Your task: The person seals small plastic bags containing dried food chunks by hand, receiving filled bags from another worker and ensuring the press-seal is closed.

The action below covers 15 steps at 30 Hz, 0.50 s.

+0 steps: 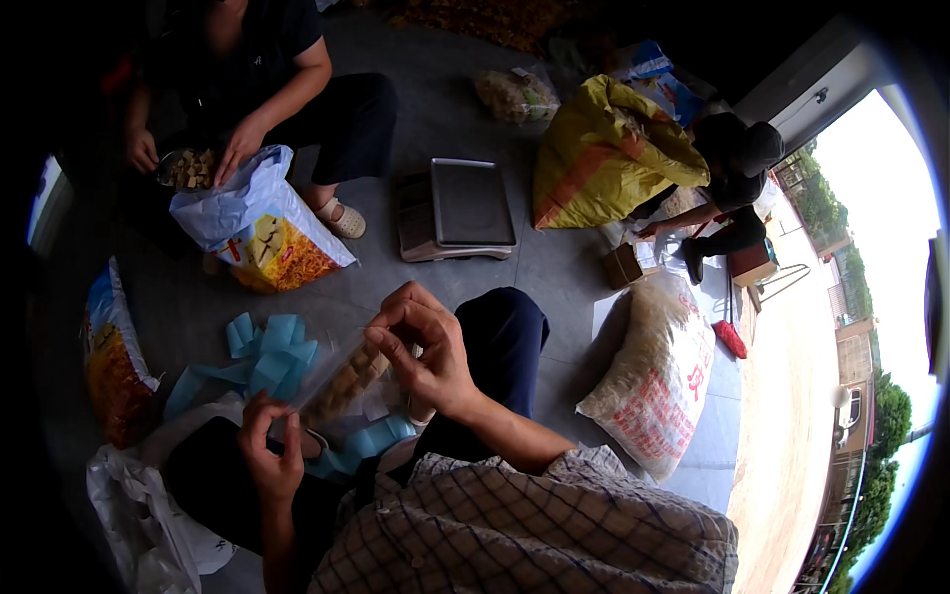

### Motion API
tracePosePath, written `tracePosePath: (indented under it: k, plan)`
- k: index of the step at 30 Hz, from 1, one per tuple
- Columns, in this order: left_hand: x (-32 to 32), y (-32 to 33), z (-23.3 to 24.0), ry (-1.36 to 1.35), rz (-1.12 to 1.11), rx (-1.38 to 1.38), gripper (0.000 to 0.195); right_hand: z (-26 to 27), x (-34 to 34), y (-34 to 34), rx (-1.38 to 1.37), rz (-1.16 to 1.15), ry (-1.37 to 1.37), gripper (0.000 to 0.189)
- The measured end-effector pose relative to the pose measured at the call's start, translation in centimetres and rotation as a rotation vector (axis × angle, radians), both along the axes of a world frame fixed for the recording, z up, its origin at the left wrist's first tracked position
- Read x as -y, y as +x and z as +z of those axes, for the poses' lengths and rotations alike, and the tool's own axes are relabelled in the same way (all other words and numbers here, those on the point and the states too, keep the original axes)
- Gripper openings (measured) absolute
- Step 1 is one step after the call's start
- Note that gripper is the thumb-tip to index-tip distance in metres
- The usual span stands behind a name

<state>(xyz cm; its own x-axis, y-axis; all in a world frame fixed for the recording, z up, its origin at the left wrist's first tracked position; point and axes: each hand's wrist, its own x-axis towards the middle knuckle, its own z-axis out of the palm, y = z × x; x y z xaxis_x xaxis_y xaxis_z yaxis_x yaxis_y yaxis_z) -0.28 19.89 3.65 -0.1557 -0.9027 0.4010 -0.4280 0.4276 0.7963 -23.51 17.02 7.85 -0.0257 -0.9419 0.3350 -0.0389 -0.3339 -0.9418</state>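
Observation:
Between my two hands hangs a clear plastic bag (pixel 345 386) with brown pieces inside. My left hand (pixel 271 445) pinches its top edge at the lower left corner. At the upper right corner, my right hand (pixel 427 356) grips the same edge between thumb and fingertips. Light blue ribbon (pixel 282 356) lies in loops on the floor beyond my left hand, and more blue ribbon (pixel 364 445) lies beneath the bag. The bag's lower part is partly hidden by my right hand and shadow.
A platform scale (pixel 473 204) stands ahead on the grey floor. Across from me a person sits with a bowl of brown chunks (pixel 191 169) over a printed bag (pixel 274 237). A yellow woven sack (pixel 608 163), another person, and a full white sack (pixel 657 379) are at right; a white plastic bag (pixel 141 512) lies lower left.

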Motion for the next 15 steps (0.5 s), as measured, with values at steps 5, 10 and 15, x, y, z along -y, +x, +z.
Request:
tracePosePath:
  k: [5,10,15]
  plan:
    - [-0.7,1.8,-0.1,0.036,0.032,0.01,0.006,0.9,0.3,-0.3,-0.02,-0.032,-0.011,0.01]
    - [-0.3,1.2,0.5,0.034,-0.003,-0.099,0.007,1.4,-0.1,-1.0,0.107,-0.075,-0.001,0.008]
    - [-1.1,1.8,0.0,0.001,0.072,-0.147,0.004,0.9,0.4,0.1,0.024,-0.109,-0.099,0.012]
